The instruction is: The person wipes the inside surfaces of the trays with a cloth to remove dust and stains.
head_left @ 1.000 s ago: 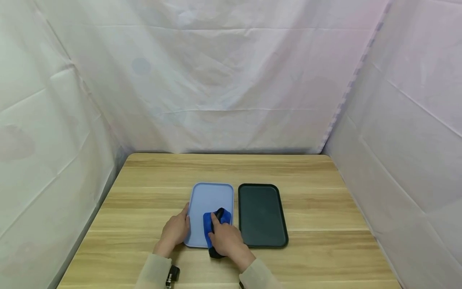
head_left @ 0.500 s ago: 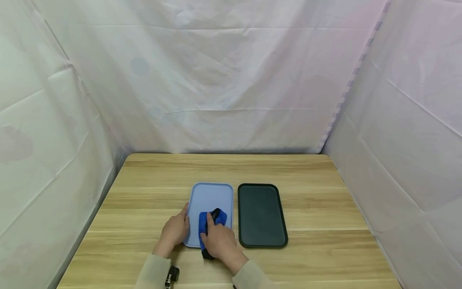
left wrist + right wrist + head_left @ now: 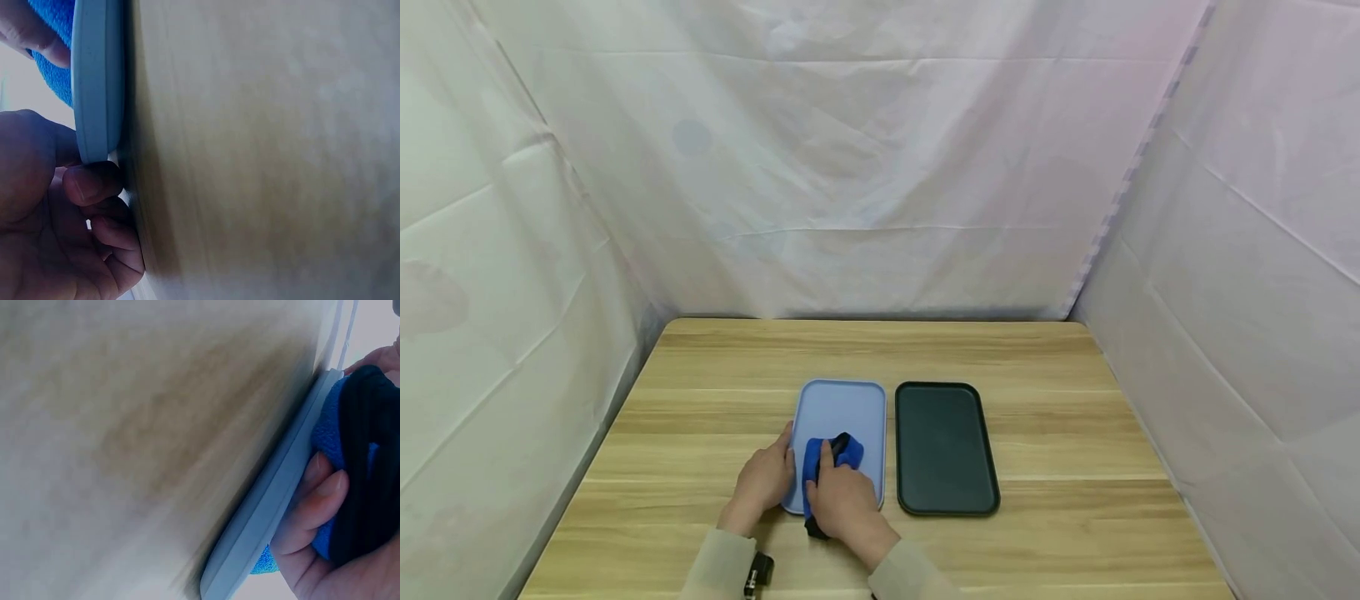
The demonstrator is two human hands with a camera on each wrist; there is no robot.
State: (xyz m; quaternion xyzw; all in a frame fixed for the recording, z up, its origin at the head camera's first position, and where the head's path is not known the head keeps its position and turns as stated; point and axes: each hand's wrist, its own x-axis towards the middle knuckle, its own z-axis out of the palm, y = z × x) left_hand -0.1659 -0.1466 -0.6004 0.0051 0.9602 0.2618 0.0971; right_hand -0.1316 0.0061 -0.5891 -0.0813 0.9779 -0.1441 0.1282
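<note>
A light blue tray (image 3: 842, 407) lies on the table, its left edge gripped by my left hand (image 3: 765, 477). Close up in the left wrist view, that hand's thumb side and curled fingers meet the tray rim (image 3: 97, 81). My right hand (image 3: 846, 502) holds a blue cleaning cloth (image 3: 811, 461) with black trim against the tray's near part, index finger extended forward over it. In the right wrist view the fingers (image 3: 312, 509) curl round the fluffy blue and black cloth (image 3: 328, 428), just above the tray's edge. The cloth's underside is hidden.
A dark green tray (image 3: 945, 450) lies to the right of the light blue one, a narrow gap between them. Both rest on a wood-grain table (image 3: 1075, 433). White sheets (image 3: 880, 167) hang behind and along both sides.
My right hand has slid the cloth left across the light blue tray, toward my left hand. The left hand and both trays have stayed in place.
</note>
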